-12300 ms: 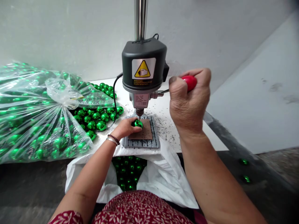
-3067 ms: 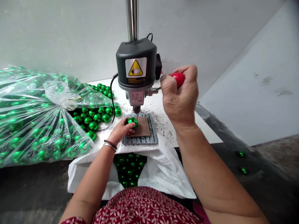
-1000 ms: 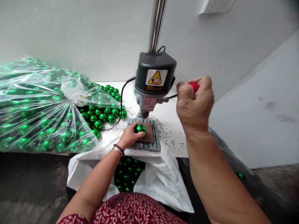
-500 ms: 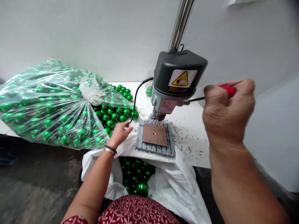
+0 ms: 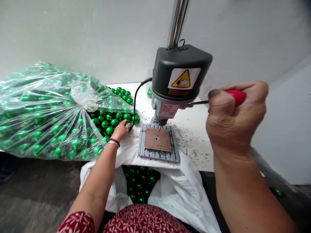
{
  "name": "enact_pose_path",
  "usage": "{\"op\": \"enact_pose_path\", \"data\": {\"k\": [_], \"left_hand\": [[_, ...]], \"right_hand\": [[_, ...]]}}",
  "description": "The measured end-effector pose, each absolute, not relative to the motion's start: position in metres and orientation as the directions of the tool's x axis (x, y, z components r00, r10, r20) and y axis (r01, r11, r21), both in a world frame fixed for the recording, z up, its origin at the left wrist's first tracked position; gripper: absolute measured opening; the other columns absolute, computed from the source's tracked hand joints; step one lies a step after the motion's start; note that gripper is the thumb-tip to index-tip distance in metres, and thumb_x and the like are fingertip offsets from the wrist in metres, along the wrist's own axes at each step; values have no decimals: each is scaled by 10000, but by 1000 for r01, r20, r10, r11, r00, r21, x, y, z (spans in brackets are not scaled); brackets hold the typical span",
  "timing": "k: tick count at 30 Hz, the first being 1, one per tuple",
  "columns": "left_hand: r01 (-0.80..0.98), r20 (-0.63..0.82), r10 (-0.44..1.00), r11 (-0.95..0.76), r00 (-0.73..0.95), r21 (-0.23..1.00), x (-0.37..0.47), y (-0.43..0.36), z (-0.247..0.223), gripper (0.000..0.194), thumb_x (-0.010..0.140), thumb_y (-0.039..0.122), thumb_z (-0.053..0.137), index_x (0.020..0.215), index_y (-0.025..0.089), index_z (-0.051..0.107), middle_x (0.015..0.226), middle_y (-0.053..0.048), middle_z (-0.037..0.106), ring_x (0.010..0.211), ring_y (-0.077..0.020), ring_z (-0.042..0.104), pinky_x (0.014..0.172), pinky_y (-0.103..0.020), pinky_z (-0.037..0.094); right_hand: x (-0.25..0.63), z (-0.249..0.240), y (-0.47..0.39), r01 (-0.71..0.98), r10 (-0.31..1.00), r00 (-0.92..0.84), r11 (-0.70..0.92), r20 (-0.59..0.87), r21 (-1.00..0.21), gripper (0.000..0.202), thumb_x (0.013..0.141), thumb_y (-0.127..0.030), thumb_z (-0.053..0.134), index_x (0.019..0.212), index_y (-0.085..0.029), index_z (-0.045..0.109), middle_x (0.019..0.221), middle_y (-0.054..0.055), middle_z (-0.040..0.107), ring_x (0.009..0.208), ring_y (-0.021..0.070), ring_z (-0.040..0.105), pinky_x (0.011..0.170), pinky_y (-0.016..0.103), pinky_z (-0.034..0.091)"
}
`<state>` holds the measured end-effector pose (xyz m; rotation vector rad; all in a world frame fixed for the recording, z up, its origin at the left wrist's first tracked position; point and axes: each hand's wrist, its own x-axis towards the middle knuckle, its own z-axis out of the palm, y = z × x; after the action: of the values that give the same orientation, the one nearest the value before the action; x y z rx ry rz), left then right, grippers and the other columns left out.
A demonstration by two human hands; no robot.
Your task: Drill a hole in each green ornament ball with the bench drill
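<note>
My right hand (image 5: 236, 116) is wrapped round the red knob (image 5: 237, 97) of the feed lever on a small bench drill press (image 5: 182, 72). At the pile's near edge, my left hand (image 5: 122, 130) has its fingertips closed about a shiny green ball (image 5: 127, 124), largely hidden by the fingers. Beneath the drill bit (image 5: 160, 128), a brown square plate (image 5: 159, 144) with a small central hole lies on the grey slotted base (image 5: 175, 152). The bit is clear of the plate, and no ball is on it.
A large clear plastic bag (image 5: 48, 129) full of green balls covers the table's left side. Dark shavings (image 5: 191, 145) litter the white table (image 5: 204, 129). In front, a white sack (image 5: 179, 187) hangs open with green balls (image 5: 139, 186) inside. A black cable (image 5: 135, 103) loops beside the drill.
My left hand has moved left and away from me onto the green balls, its fingers closing in. A larger-looking ball atop the sack's contents no longer shows. My right hand stays on the knob.
</note>
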<state>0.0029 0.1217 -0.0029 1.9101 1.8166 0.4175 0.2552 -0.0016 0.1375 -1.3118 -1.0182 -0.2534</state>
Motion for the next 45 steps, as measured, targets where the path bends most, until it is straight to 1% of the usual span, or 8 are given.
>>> {"op": "enact_pose_path", "data": {"k": [7,12,19,23,27,33,37,45], "left_hand": [[652,-14,1000,28,-27,758,1,108,-4,540,826,355,630,1329,159,610,914,-57,725,832,-204,660,803,-305,525],[202,-32,996,15,81,979,-2,78,16,702,743,384,700,1395,221,499,1048,-33,648,828,-143,609,709,-257,529],[-162,-172,931,233,323,959,11,49,16,639,676,360,781,1228,252,478,912,19,648,729,-120,624,646,-236,489],[-290,-263,888,383,378,877,27,42,10,445,817,514,686,1127,213,583,1020,-65,710,734,-131,630,647,-260,498],[-373,-315,867,459,387,806,40,39,8,519,903,650,558,1184,215,589,1040,-89,727,686,-139,631,592,-268,476],[-256,-260,908,351,329,900,50,41,2,616,660,447,871,1081,231,476,835,31,649,617,-129,633,512,-211,414],[-57,-220,938,243,269,968,52,43,0,553,726,430,821,1122,196,515,916,2,641,628,-107,631,517,-207,418],[120,-215,947,191,239,974,63,47,7,524,843,406,686,1293,199,515,1041,-41,668,779,-138,650,641,-242,473]], "right_hand": [[253,136,-3,677,370,560,312,741,-667,189,756,-350,569,817,-195,481,808,13,584,701,76,495,689,269,474],[252,136,-2,674,369,567,306,736,-672,203,764,-365,576,822,-192,486,812,19,587,705,74,484,689,259,475],[253,136,-1,667,387,553,325,738,-671,164,786,-321,576,844,-193,491,818,17,578,707,71,477,657,228,468],[253,134,-1,663,397,554,321,731,-677,150,804,-283,598,848,-187,492,804,7,547,713,67,462,628,205,443],[252,131,-2,665,390,546,335,741,-667,153,830,-277,608,865,-180,495,820,-6,518,727,59,457,641,200,449],[251,128,-2,671,361,539,361,761,-647,176,869,-313,612,877,-170,508,829,-13,509,742,53,464,646,198,455],[253,125,-1,705,362,514,339,778,-623,171,912,-341,582,897,-186,510,876,-6,543,792,57,515,693,209,489],[259,122,-3,767,399,443,295,803,-570,245,969,-447,492,938,-205,513,883,0,575,796,60,570,687,222,505]]}}
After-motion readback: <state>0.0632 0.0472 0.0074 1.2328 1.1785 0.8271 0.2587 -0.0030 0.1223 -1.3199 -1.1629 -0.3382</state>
